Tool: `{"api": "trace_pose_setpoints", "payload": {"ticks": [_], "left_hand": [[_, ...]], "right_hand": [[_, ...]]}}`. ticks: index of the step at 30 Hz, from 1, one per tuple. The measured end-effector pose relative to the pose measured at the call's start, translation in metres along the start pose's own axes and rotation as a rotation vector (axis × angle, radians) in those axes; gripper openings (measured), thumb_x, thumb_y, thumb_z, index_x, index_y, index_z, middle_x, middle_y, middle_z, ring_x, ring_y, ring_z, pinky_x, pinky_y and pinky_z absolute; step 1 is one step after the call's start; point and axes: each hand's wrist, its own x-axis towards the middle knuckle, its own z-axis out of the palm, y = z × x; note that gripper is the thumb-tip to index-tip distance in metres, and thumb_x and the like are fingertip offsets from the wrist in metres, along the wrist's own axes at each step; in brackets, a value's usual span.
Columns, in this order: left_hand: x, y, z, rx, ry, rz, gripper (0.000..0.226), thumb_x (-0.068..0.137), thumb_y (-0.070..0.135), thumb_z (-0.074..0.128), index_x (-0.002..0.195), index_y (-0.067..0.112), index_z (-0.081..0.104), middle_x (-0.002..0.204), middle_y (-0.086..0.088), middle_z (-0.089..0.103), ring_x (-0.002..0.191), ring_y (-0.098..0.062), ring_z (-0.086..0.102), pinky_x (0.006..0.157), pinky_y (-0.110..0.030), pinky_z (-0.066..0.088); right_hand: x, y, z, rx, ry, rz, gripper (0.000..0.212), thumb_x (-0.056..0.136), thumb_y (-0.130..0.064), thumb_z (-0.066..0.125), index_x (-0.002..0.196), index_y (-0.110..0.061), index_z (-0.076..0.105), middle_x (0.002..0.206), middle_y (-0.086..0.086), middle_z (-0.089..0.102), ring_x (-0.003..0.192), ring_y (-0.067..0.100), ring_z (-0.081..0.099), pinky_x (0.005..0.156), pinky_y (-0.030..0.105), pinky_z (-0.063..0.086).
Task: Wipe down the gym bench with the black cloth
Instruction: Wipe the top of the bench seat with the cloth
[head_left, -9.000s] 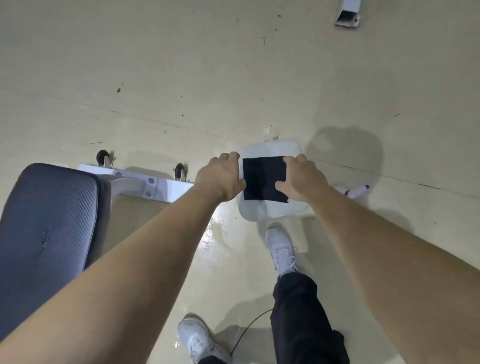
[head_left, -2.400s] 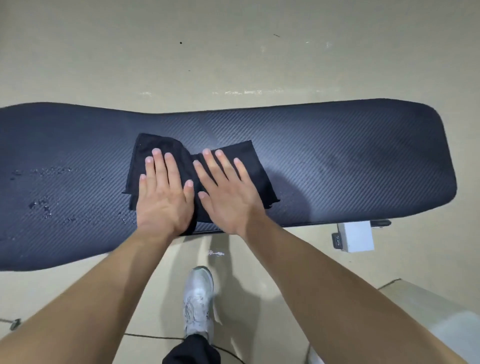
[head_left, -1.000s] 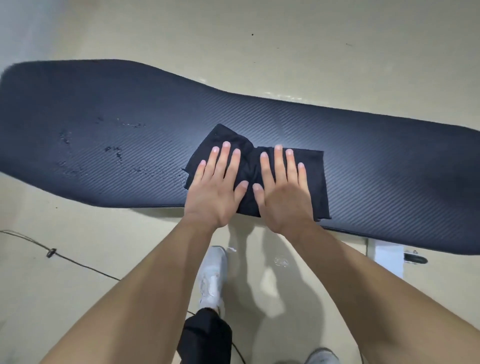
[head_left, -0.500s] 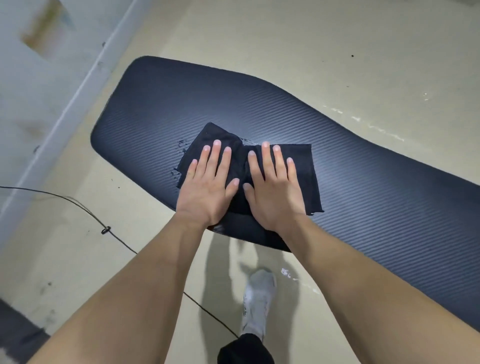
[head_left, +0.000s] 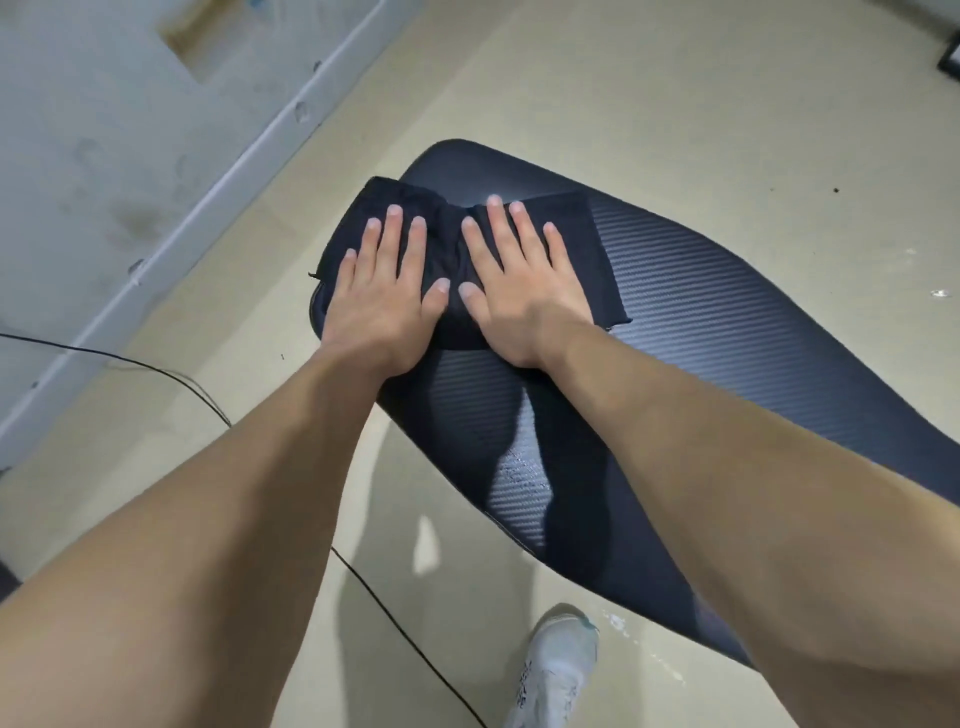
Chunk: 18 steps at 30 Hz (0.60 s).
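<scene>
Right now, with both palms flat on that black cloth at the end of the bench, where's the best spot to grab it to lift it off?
Judging by its pose, pinch the bunched ridge of the black cloth between the left hand and right hand, coming from above. The fabric stands up in folds there, while the rest lies flat on the ribbed dark padded bench.

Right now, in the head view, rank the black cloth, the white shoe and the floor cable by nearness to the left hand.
1. black cloth, directly under the left hand.
2. floor cable, to its left.
3. white shoe, bottom, by the bench's near edge.
</scene>
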Motion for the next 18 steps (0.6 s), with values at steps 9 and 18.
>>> {"api": "trace_pose_setpoints", "payload": {"ticks": [9,18], "left_hand": [[0.021,-0.009,-0.009,-0.02,0.009,-0.092,0.066,0.1,0.05,0.012,0.157,0.021,-0.006,0.166,-0.005,-0.008,0.152,-0.026,-0.005,0.122,-0.046,0.005],[-0.083,0.041,0.026,0.002,0.053,-0.161,0.068,0.101,0.044,0.021,0.157,0.011,0.0,0.165,-0.013,-0.007,0.152,-0.032,-0.003,0.122,-0.048,0.007]], "right_hand": [[0.044,-0.003,-0.014,-0.041,-0.009,-0.052,0.065,0.101,-0.049,0.011,0.157,-0.022,-0.009,0.164,0.007,-0.019,0.151,0.025,-0.017,0.122,0.049,-0.005],[-0.057,-0.004,0.009,-0.018,-0.037,-0.135,0.064,0.101,-0.049,0.013,0.157,-0.025,-0.007,0.165,0.005,-0.017,0.151,0.023,-0.015,0.122,0.047,-0.005]]}}
